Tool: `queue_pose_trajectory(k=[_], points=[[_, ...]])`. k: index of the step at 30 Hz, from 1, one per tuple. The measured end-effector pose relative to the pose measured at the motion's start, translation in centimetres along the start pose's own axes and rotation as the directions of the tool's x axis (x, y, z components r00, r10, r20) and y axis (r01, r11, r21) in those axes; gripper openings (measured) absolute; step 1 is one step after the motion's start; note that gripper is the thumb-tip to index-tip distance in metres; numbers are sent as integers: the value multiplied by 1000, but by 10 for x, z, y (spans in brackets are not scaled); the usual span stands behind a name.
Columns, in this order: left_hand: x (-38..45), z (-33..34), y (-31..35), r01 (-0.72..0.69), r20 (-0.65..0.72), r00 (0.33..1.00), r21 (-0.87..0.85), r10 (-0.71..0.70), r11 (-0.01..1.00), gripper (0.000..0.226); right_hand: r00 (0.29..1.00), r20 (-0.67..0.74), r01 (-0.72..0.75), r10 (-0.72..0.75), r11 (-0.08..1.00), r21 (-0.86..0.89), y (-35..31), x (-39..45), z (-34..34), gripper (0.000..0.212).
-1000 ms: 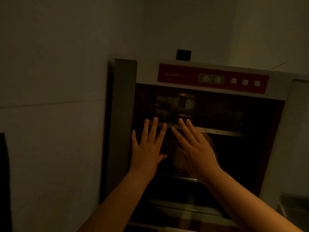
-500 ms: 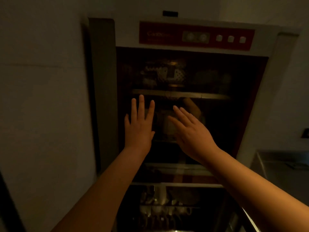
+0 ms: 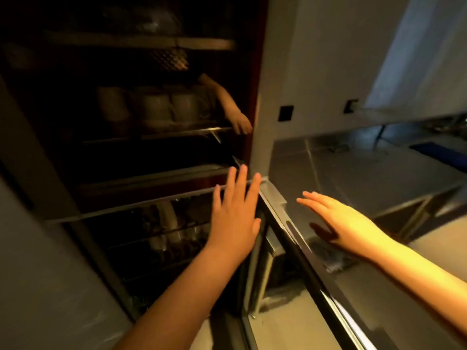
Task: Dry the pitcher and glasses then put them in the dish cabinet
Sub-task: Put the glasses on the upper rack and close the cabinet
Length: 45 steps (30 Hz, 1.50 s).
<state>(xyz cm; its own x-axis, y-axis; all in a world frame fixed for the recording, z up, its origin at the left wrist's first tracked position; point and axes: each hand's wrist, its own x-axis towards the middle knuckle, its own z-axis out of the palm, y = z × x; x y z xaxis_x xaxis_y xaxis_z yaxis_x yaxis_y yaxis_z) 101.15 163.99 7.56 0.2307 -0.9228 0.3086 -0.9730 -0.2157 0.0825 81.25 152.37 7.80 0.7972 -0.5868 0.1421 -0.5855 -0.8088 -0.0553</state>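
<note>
**Before the dish cabinet, both palms flat**

At the dark dish cabinet [image 3: 151, 152] front, my left hand [image 3: 233, 215] is raised flat, fingers straight, holding nothing. My right hand [image 3: 338, 221] hovers spread and empty over the steel counter [image 3: 353, 173]. Behind the glass above my hands, pale glasses [image 3: 156, 104] sit on a shelf.

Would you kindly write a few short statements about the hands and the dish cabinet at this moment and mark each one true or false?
1. The left hand holds a glass. False: its fingers are straight and it holds nothing.
2. The right hand is open, over the steel counter. True.
3. Pale cups stand on a shelf inside the dish cabinet. True.
4. Both hands are inside the cabinet. False: the right hand is outside it, to the right of the cabinet, above the counter.
5. A pitcher stands on the counter. False: none shows there.
</note>
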Motion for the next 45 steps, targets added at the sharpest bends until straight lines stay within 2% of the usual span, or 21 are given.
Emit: queue_pose_trajectory(k=[4, 7, 10, 16, 18, 19, 23, 26, 30, 32, 34, 37, 45], points=[[-33, 38, 69, -199, 86, 973, -153, 213, 968, 81, 998, 66, -6, 4, 999, 32, 11, -50, 33, 63], [-55, 62, 101, -239, 186, 942, -218, 280, 946, 73, 997, 69, -35, 32, 999, 39, 10, -73, 49, 60], [-66, 79, 115, -173, 235, 942, -277, 241, 945, 69, 995, 73, -69, 62, 993, 98, 5, -80, 58, 51], [-74, 96, 125, 15, 279, 954, -399, 106, 917, 73, 986, 95, -154, 139, 975, 162, -3, -83, 72, 51], [-75, 96, 125, 16, 273, 956, -415, 107, 910, 74, 963, 137, -263, 230, 910, 320, -8, -84, 73, 46], [-75, 96, 123, 7, 270, 956, -421, 118, 907, 74, 962, 134, -273, 239, 886, 374, -10, -84, 75, 44], [-79, 94, 107, -60, 244, 953, -424, 178, 904, 73, 979, 21, -197, 204, 904, 380, -20, -85, 83, 42], [-85, 90, 93, -71, 236, 953, -437, 190, 897, 72, 976, 32, -208, 217, 870, 448, -39, -82, 84, 44], [-93, 80, 69, -62, 258, 948, -429, 188, 901, 71, 966, 145, -255, 213, 868, 427, -68, -75, 87, 51], [-96, 72, 56, -58, 267, 947, -402, 177, 914, 70, 962, 182, -251, 206, 926, 281, -78, -69, 90, 60], [-99, 62, 43, -62, 270, 948, -358, 167, 932, 68, 987, 115, -133, 116, 980, 149, -85, -62, 96, 71], [-102, 54, 23, -57, 258, 957, -292, 136, 955, 65, 997, 79, -16, 13, 999, 34, -97, -43, 101, 78], [-93, 33, -26, 42, 304, 952, -32, -31, 999, 58, 984, 126, 130, -128, 992, -6, -141, 12, 103, 77]])
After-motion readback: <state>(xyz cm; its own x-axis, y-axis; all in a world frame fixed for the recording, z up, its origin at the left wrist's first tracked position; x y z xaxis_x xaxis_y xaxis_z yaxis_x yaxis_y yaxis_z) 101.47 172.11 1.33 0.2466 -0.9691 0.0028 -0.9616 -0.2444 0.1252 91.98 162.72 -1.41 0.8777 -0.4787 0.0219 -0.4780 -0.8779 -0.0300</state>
